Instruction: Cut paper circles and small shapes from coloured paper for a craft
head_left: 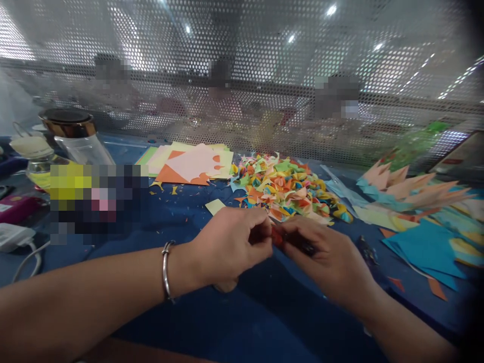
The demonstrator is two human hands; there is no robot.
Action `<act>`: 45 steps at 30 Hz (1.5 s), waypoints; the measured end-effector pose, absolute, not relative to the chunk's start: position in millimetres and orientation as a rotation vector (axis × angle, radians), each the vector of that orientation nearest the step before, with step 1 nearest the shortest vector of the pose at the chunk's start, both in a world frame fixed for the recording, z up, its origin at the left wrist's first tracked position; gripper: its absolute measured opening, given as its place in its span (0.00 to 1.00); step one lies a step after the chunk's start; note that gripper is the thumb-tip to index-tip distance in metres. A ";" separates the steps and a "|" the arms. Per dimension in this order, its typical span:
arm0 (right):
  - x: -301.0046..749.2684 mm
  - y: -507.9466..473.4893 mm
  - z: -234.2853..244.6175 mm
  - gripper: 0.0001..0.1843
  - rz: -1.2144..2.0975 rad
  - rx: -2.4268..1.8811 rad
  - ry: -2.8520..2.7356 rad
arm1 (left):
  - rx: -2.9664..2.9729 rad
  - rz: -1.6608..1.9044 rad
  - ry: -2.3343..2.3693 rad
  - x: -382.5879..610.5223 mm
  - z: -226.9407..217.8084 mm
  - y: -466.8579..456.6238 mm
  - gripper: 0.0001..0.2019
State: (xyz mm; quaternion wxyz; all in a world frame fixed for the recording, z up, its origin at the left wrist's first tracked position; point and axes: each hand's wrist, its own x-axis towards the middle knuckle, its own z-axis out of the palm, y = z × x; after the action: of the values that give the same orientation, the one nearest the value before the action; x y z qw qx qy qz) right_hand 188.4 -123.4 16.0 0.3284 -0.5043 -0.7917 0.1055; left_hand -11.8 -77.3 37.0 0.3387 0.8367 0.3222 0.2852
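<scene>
My left hand (230, 244), a silver bangle at its wrist, is closed in a pinch above the blue cloth. Whatever lies between its fingertips is hidden. Close against those fingertips, my right hand (328, 257) grips a small orange paper piece (278, 236) with thumb and fingers. Something dark shows inside the right palm, too unclear to name. Just beyond both hands rises a heap of small folded and cut paper pieces (287, 184) in yellow, orange, green, blue and peach. A pale yellow paper slip (215, 206) lies behind my left hand.
Stacked paper sheets (181, 164) lie behind the hands. Right are blue paper sheets (423, 252) and a peach-and-blue folded paper row (408, 186). A lidded clear bottle (81, 136) and white charger (17, 237) stand left. A perforated metal screen (257, 121) spans the back; people sit beyond.
</scene>
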 end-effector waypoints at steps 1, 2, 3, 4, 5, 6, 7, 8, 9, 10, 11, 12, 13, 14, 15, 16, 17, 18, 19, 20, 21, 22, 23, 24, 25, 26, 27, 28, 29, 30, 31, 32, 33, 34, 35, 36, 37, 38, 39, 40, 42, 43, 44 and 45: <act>187.5 -123.9 15.9 0.04 0.274 -1.294 -2.087 | 2.181 0.722 0.846 -14.1 36.4 -78.3 0.01; 186.5 -124.1 15.6 0.05 0.274 -1.266 -2.098 | 2.177 0.716 0.851 -16.1 35.1 -79.2 0.02; 185.6 -124.1 15.2 0.05 0.276 -1.241 -2.104 | 2.167 0.727 0.855 -17.7 33.2 -80.1 0.02; 184.8 -124.0 14.7 0.05 0.279 -1.226 -2.102 | 2.153 0.755 0.855 -18.9 31.0 -80.9 0.02; 184.2 -123.8 14.1 0.05 0.282 -1.223 -2.096 | 2.137 0.789 0.852 -19.5 28.7 -81.4 0.02; 183.7 -123.6 13.5 0.04 0.282 -1.233 -2.084 | 2.123 0.821 0.847 -19.9 26.3 -81.7 0.02; 183.3 -123.3 13.0 0.04 0.281 -1.246 -2.073 | 2.110 0.846 0.841 -19.9 23.9 -81.7 0.02; 182.9 -123.0 12.5 0.04 0.280 -1.257 -2.069 | 2.101 0.853 0.832 -19.9 21.7 -81.4 0.02; 182.5 -122.7 12.0 0.04 0.278 -1.262 -2.070 | 2.095 0.852 0.826 -19.7 19.8 -80.8 0.02; 182.1 -122.4 11.7 0.04 0.275 -1.260 -2.078 | 2.092 0.844 0.822 -19.6 18.0 -80.0 0.03; 181.7 -122.1 11.4 0.04 0.269 -1.251 -2.092 | 2.090 0.839 0.822 -19.6 16.5 -79.1 0.03; 181.3 -121.8 11.2 0.04 0.260 -1.240 -2.104 | 2.093 0.836 0.821 -19.5 15.2 -78.1 0.03; 180.9 -121.4 11.0 0.05 0.250 -1.230 -2.117 | 2.101 0.836 0.821 -19.6 14.1 -77.2 0.03; 180.7 -121.1 11.0 0.05 0.236 -1.220 -2.126 | 2.115 0.839 0.819 -19.7 13.3 -76.4 0.03; 180.4 -120.8 11.0 0.05 0.220 -1.210 -2.136 | 2.132 0.841 0.812 -19.8 12.7 -75.8 0.03; 180.3 -120.6 11.0 0.05 0.205 -1.202 -2.149 | 2.150 0.837 0.803 -20.0 12.3 -75.3 0.04; 180.1 -120.5 11.0 0.05 0.192 -1.198 -2.163 | 2.167 0.833 0.793 -20.3 12.0 -74.9 0.04; 179.9 -120.5 11.0 0.06 0.183 -1.192 -2.179 | 2.184 0.827 0.788 -20.7 11.8 -74.7 0.04; 179.8 -120.5 10.9 0.06 0.175 -1.186 -2.197 | 2.201 0.824 0.784 -21.2 11.5 -74.5 0.04; 179.6 -120.5 10.8 0.06 0.167 -1.178 -2.211 | 2.220 0.820 0.779 -21.8 11.2 -74.3 0.04; 179.3 -120.5 10.5 0.06 0.155 -1.170 -2.223 | 2.247 0.819 0.773 -22.5 10.7 -74.0 0.03; 179.2 -120.6 10.2 0.07 0.139 -1.161 -2.232 | 2.279 0.817 0.765 -23.2 10.1 -73.7 0.03; 179.1 -120.6 9.9 0.07 0.121 -1.151 -2.238 | 2.318 0.811 0.756 -24.0 9.3 -73.1 0.03; 179.2 -120.7 9.7 0.07 0.104 -1.142 -2.243 | 2.364 0.807 0.748 -24.7 8.3 -72.5 0.03; 179.4 -120.7 9.5 0.07 0.091 -1.135 -2.248 | 2.415 0.801 0.737 -25.3 7.3 -71.7 0.02; 179.7 -120.8 9.4 0.07 0.085 -1.132 -2.255 | 2.469 0.792 0.727 -25.8 6.4 -70.8 0.02; 180.1 -120.9 9.4 0.07 0.085 -1.129 -2.262 | 2.522 0.782 0.714 -26.1 5.5 -70.0 0.03; 180.6 -121.0 9.5 0.07 0.088 -1.129 -2.266 | 2.573 0.774 0.696 -26.2 5.0 -69.3 0.04; 181.2 -121.1 9.6 0.07 0.095 -1.134 -2.270 | 2.615 0.769 0.676 -26.2 4.7 -68.8 0.05; 181.7 -121.2 9.7 0.07 0.104 -1.138 -2.274 | 2.648 0.769 0.660 -26.0 4.7 -68.6 0.06; 182.1 -121.3 9.8 0.07 0.110 -1.145 -2.277 | 2.669 0.770 0.650 -25.6 5.0 -68.5 0.06; 182.4 -121.3 9.8 0.07 0.115 -1.152 -2.280 | 2.678 0.778 0.648 -25.3 5.5 -68.8 0.07; 182.5 -121.3 9.7 0.07 0.113 -1.156 -2.286 | 2.678 0.785 0.649 -25.0 6.2 -69.1 0.07; 182.5 -121.3 9.6 0.07 0.108 -1.160 -2.292 | 2.673 0.790 0.653 -24.8 7.0 -69.6 0.06; 182.3 -121.3 9.3 0.07 0.100 -1.158 -2.299 | 2.666 0.788 0.654 -24.7 7.7 -70.1 0.06; 182.0 -121.4 9.0 0.07 0.096 -1.155 -2.306 | 2.659 0.784 0.655 -24.7 8.3 -70.5 0.05; 181.6 -121.5 8.6 0.07 0.099 -1.152 -2.312 | 2.655 0.775 0.654 -24.7 8.8 -70.7 0.05; 181.2 -121.6 8.3 0.07 0.108 -1.149 -2.318 | 2.654 0.765 0.652 -24.8 9.0 -70.9 0.05; 180.8 -121.8 8.0 0.08 0.120 -1.150 -2.314 | 2.657 0.753 0.653 -24.9 9.1 -70.8 0.05; 180.5 -121.9 7.7 0.08 0.135 -1.157 -2.308 | 2.662 0.736 0.658 -24.8 8.9 -70.7 0.05; 180.1 -122.2 7.6 0.08 0.160 -1.169 -2.300 | 2.674 0.700 0.677 -24.2 7.8 -70.1 0.05; 180.0 -122.3 7.8 0.09 0.169 -1.172 -2.303 | 2.679 0.681 0.682 -23.6 7.1 -69.7 0.05; 179.8 -122.4 8.1 0.09 0.174 -1.171 -2.308 | 2.681 0.664 0.683 -23.1 6.3 -69.3 0.04; 179.5 -122.6 8.7 0.09 0.175 -1.168 -2.319 | 2.683 0.648 0.677 -22.5 5.5 -69.0 0.04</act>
State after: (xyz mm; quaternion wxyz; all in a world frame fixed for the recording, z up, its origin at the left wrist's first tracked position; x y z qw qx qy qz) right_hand 179.5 -122.6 8.7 0.2663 -0.4325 -0.8590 0.0648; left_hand -22.5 -69.0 5.5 0.1494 0.9335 0.2355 0.2255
